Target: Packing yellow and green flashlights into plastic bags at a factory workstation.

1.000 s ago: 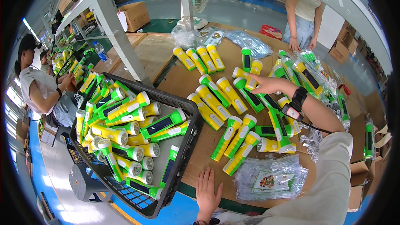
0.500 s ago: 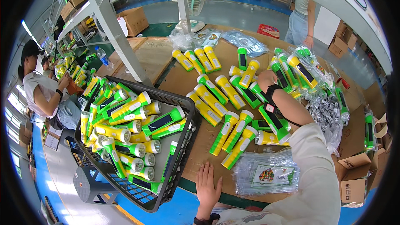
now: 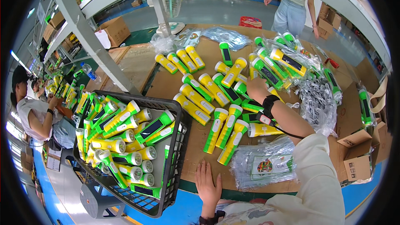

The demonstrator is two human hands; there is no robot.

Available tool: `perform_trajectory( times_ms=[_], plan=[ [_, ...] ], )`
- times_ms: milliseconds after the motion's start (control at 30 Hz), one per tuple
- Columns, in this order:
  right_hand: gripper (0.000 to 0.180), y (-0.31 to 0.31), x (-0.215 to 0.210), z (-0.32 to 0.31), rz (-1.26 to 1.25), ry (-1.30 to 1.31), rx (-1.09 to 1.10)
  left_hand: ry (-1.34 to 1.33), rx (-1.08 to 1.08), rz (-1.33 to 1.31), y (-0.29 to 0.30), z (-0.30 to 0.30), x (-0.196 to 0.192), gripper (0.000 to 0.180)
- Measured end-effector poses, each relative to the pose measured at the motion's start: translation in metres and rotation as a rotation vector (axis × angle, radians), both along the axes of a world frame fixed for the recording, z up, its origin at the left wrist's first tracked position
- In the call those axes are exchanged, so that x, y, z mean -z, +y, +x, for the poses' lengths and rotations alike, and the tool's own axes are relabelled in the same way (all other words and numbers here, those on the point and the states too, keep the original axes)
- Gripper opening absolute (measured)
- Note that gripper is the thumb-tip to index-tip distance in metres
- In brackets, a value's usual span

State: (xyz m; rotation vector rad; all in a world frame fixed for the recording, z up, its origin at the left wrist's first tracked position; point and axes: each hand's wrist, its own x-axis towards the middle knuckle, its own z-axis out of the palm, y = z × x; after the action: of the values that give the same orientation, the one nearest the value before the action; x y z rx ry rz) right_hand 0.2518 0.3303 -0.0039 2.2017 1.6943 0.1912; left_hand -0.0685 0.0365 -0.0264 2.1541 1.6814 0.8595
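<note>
My left hand [image 3: 208,186] lies flat on the table's near edge, fingers stretched out, holding nothing. Farther off, my right hand [image 3: 257,89] is curled down among the yellow and green flashlights. Its fingertips are hidden, and I cannot make out what they grip. A yellow flashlight [image 3: 253,64] stands out just beyond those fingers. Loose flashlights [image 3: 194,97] lie in slanted rows on the cardboard left of it. Three more flashlights [image 3: 216,130] lie side by side nearer me. Below my right forearm is a stack of clear plastic bags [image 3: 260,166] with a printed card.
A black crate [image 3: 177,158] full of flashlights stands at the left. Bagged flashlights [image 3: 287,62] and bundled grey cords [image 3: 314,106] are heaped at the right. An open carton [image 3: 356,154] sits at the right edge. A metal post [image 3: 87,37] rises at the back left. Co-workers are beyond the table.
The view has shifted, so the table sits further left. My right hand is drawn in slightly, and the flashlight that slanted under its wrist no longer shows there. My left hand stays flat.
</note>
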Motion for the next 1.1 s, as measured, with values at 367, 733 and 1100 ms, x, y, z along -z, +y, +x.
perform_trajectory(
  times_ms=[367,733,1100],
  plan=[
    [0.028,-0.018,-0.111,-0.005,0.185,0.307,-0.277,-0.012,0.01,0.016,0.001,0.001,0.002,0.056],
    [0.112,0.222,-0.066,-0.094,0.055,0.826,-0.459,-0.068,-0.034,-0.111,0.002,0.003,-0.001,0.059],
    [0.117,0.291,-0.009,-0.204,0.028,0.691,-0.292,-0.015,-0.062,-0.214,-0.006,-0.004,-0.001,0.06]
  ],
)
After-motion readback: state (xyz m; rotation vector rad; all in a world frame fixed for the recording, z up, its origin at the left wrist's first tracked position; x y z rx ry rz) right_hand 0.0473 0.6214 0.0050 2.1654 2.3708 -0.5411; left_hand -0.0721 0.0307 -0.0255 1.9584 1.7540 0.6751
